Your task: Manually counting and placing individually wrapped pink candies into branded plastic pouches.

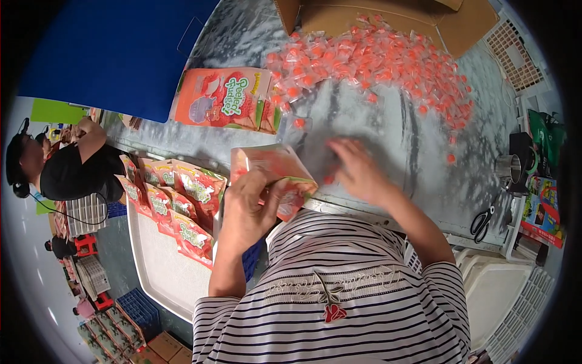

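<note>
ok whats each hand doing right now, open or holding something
Left hand: closed, holding an orange pouch.
Right hand: blurred; cannot tell whether it holds anything.

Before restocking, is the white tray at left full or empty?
Partly filled: the white tray has red pouches at its upper end, bare surface below.

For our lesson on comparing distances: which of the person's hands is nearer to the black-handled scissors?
The right hand: it is over the grey marbled tabletop, left of the scissors. The left hand is farther left, holding a glossy red pouch.
</note>
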The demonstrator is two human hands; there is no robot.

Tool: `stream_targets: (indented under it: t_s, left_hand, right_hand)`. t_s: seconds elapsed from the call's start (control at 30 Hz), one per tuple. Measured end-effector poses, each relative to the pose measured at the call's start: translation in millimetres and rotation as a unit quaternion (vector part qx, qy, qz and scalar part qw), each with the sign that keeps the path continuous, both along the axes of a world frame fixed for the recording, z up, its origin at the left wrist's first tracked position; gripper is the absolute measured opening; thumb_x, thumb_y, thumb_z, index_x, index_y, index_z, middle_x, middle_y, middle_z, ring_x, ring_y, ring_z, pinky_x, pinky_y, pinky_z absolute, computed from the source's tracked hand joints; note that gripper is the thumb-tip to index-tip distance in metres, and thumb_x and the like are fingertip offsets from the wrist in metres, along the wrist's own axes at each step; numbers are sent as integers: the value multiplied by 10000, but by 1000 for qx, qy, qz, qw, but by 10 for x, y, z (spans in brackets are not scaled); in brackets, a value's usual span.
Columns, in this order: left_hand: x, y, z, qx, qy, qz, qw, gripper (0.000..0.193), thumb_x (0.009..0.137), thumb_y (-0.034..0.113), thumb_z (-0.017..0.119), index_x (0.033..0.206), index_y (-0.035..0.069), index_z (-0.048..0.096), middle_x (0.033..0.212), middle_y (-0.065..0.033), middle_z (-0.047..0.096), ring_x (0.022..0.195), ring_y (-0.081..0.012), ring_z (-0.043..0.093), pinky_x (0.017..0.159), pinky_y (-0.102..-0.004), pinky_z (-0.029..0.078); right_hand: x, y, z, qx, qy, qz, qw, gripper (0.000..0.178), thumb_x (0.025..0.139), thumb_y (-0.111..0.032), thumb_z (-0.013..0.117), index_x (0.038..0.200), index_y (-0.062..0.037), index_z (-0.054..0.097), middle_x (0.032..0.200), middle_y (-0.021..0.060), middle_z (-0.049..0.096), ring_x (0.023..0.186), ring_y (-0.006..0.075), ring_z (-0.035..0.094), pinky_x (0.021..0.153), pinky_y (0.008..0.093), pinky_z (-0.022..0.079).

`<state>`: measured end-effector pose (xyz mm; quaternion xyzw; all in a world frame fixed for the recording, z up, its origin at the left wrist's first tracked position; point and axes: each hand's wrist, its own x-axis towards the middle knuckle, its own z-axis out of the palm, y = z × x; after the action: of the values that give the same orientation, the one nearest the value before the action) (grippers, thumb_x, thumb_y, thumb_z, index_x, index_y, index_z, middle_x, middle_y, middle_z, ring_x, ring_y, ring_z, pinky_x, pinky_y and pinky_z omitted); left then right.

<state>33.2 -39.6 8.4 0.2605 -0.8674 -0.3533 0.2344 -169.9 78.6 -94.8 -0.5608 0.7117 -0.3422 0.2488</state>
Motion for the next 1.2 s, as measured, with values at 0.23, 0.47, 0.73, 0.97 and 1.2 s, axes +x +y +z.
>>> stream_targets:
  t_s: [0.23, 0.47, 0.73, 0.97, 1.2]
  left_hand:
    - [35, 9, -54, -21, -28, 9, 999, 104, 816, 69, 686, 812, 4, 606, 704, -143, 568, 607, -323, 578, 534, -386, 456]
    - [-160, 162, -143, -51, -63, -103, 991, 109, 806, 86, 680, 859, 31, 603, 768, -134, 586, 680, -333, 597, 591, -433, 475]
    - [-126, 167, -129, -10, -8, -102, 995, 127, 800, 64, 680, 863, 10, 583, 754, -143, 567, 669, -338, 587, 577, -431, 465]
    - [59, 48, -138, -20, 1, -34, 999, 120, 790, 51, 699, 821, 2, 594, 731, -134, 568, 627, -307, 573, 554, -385, 453]
    - [154, 41, -76, -9, -22, -9, 1000, 171, 811, 92, 690, 761, 3, 552, 724, -154, 550, 655, -348, 574, 571, -422, 448]
  right_hand:
    - [234, 201, -321, -55, 240, 51, 968, 334, 804, -55, 590, 1135, -20, 564, 1028, 138, 549, 931, 311, 565, 690, 390, 505]
    - [153, 17, 591, -162, -149, -88, 971, 304, 893, -4, 552, 1197, -14, 542, 1018, 90, 599, 854, 138, 605, 760, 259, 491]
    - [275, 5, 679, -180, 54, 74, 979, 279, 897, -12, 546, 1175, -9, 551, 1096, 143, 645, 1003, 198, 637, 864, 339, 500]
    - [-88, -659, 531, -184, 14, -30, 982, 303, 863, -114, 636, 1147, -18, 596, 1154, 168, 595, 1127, 290, 559, 927, 371, 460]
    - [-181, -1660, -132, -117, 278, 14, 953, 654, 808, -433, 664, 1337, -93, 483, 1419, 176, 372, 1340, 358, 298, 1114, 544, 173]
